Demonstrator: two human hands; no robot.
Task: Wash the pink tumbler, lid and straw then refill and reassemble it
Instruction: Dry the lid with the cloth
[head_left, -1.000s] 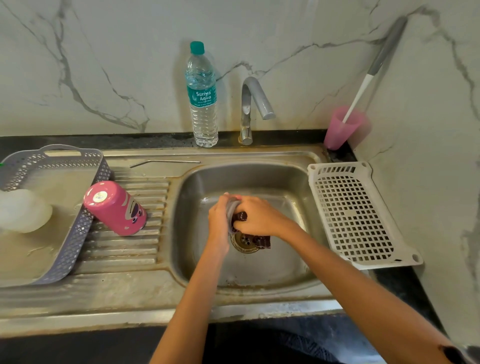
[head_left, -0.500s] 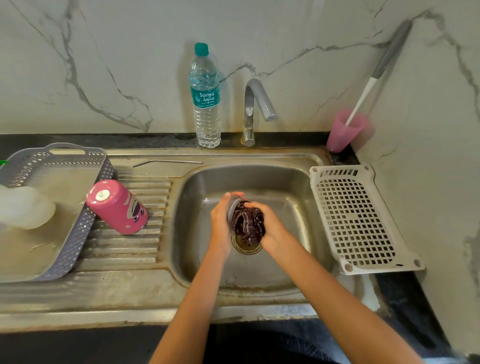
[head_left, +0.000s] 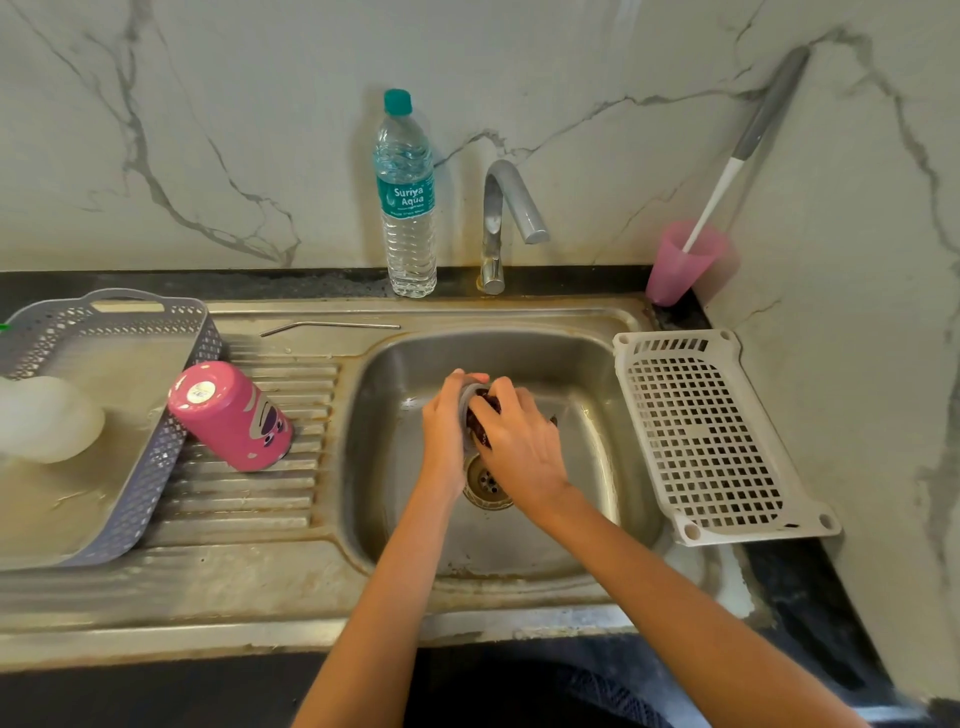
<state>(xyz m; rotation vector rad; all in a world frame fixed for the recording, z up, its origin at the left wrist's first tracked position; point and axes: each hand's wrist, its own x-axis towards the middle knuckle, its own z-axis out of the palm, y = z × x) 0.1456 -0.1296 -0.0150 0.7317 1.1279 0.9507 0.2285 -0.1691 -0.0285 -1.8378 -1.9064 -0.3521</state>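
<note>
We have both hands low in the sink (head_left: 602, 415), just above the drain. Our left hand (head_left: 441, 423) curls round the grey lid (head_left: 465, 401), held on edge. Our right hand (head_left: 522, 441) has its fingers bent over a dark scrubber (head_left: 479, 415) and presses it against the lid's face.

The pink tumbler (head_left: 231, 415) rests base up and tilted on the draining board (head_left: 249, 499), well to the left of our hands. The straw (head_left: 330, 327) lies on the far rim of the sink, its long axis running left to right, with the bent end at the left.

Both lie on the left-hand side, so we judge the left hand the nearer for either. It would first have to free itself of the lid. The tap (head_left: 506, 208) stands straight beyond our hands for a rinse.
</note>
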